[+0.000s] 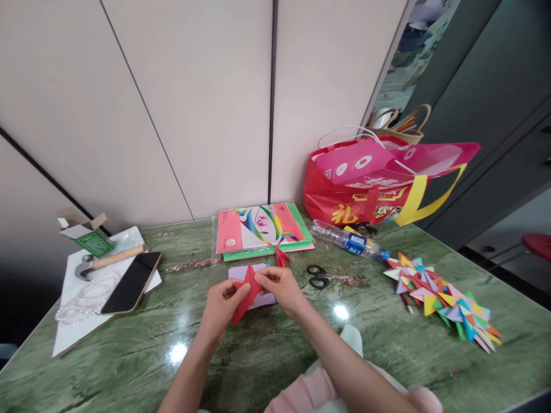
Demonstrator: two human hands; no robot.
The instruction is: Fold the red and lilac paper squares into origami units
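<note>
- At the left edge of the green marble-patterned desk [129, 361] lies a white flat board [71, 330]. It carries a small open cardboard box with a green label [86, 232], a wooden-handled tool [114, 257], a clear bead bracelet [88, 295] and a black smartphone [132, 282].
- Just right of the board, a red-and-white twisted cord [191, 264] lies flat on the desk.
- Against the back edge, at centre, rests a pack of coloured paper in a clear sleeve [262, 228].
- In front of the pack lies a lilac paper sheet [237, 271], partly covered by the hands.
- Left hand [221, 304]: fingers closed, pinching the lower left side of a red folded paper piece [246, 298].
- The red folded paper piece is held above the lilac sheet, near the front centre of the desk.
- Right hand [282, 289]: fingers closed, pinching the upper right edge of the same piece.
- A small red folded scrap [282, 256] sits just behind the right hand.
- Black-handled scissors [319, 277] lie right of the hands.
- A clear plastic bottle with a blue label [348, 240] lies on its side behind the scissors.
- A red printed shopping bag [365, 192] stands at the back right corner.
- A pile of multicoloured folded paper triangles [443, 301] lies near the right edge.
</note>
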